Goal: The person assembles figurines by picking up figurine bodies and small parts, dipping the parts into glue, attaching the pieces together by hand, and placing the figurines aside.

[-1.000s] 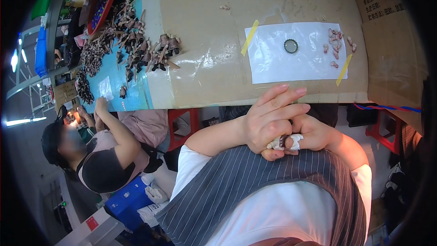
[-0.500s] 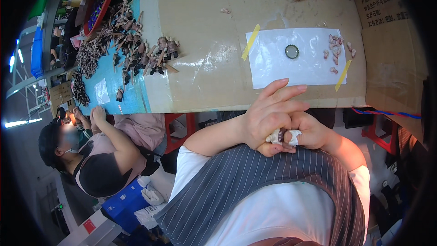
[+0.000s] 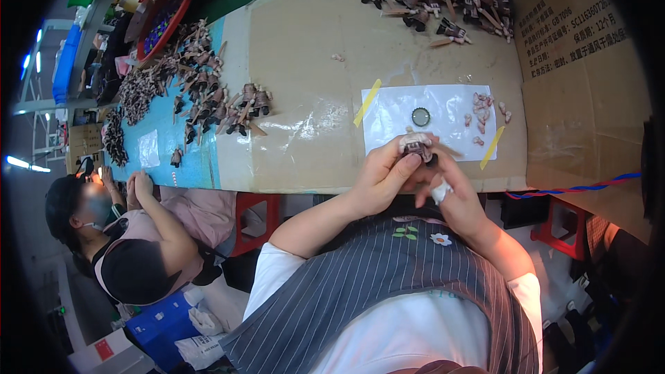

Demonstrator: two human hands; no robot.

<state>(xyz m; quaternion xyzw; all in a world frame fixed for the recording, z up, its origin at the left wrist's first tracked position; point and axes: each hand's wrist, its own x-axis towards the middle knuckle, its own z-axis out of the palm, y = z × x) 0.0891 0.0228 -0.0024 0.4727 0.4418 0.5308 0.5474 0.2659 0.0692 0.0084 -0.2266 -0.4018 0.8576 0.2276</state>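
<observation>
In my left hand (image 3: 385, 174) is a small figurine (image 3: 417, 147), brown-bodied with a pale top, pinched between thumb and fingers above the table's near edge. My right hand (image 3: 451, 190) is close against its right side, a white wrap (image 3: 441, 190) on the thumb. Motion smears the fingers of that hand, so their grip does not show. Just beyond the figurine, a round metal bottle cap (image 3: 420, 117) lies on a white sheet (image 3: 384, 114). Small pinkish pieces (image 3: 483, 107) lie at the sheet's right side.
Yellow tape (image 3: 368, 102) holds the sheet to the cardboard-covered table (image 3: 305, 131). Figurines with flat wooden sticks are heaped at the far right (image 3: 478, 0) and left (image 3: 208, 90). A cardboard box (image 3: 575, 83) borders the right. Another person (image 3: 138, 235) sits at the left.
Both hands have moved forward from near my chest to over the sheet's near edge. The figurine, mostly covered by fingers before, now shows in my left hand. The view has shifted, showing more of the far heap.
</observation>
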